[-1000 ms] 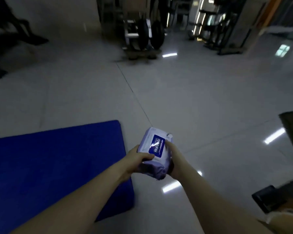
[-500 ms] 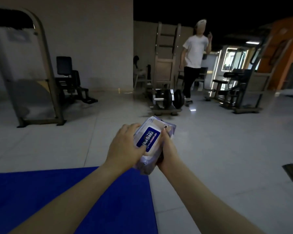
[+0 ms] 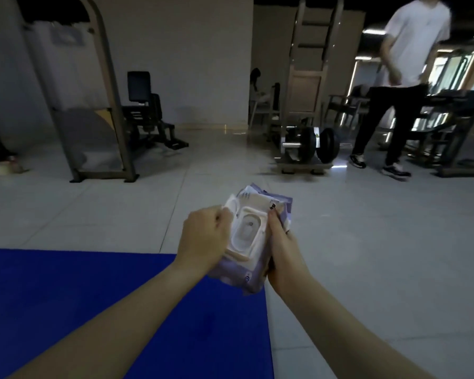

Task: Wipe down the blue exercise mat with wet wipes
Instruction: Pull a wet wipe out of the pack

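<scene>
A blue exercise mat (image 3: 66, 296) lies on the tiled floor at the lower left, its right edge running under my forearms. I hold a lavender pack of wet wipes (image 3: 253, 236) in front of me above the mat's far right corner. My right hand (image 3: 283, 255) grips the pack's right side from below. My left hand (image 3: 205, 239) is closed on the white flip lid at the pack's left side; the lid stands open and the oval dispensing opening shows. No wipe is visible coming out.
A person in a white shirt and black trousers (image 3: 402, 86) walks at the far right. A weight plate rack (image 3: 307, 143) stands ahead. A tan machine frame (image 3: 104, 110) and a black seat machine (image 3: 148, 119) stand at the left. Bare tiled floor lies between.
The pack's blue-labelled lid has been flipped open by my left hand, exposing the white opening. The view has tilted up from the floor, and the walking person has come nearer on the right.
</scene>
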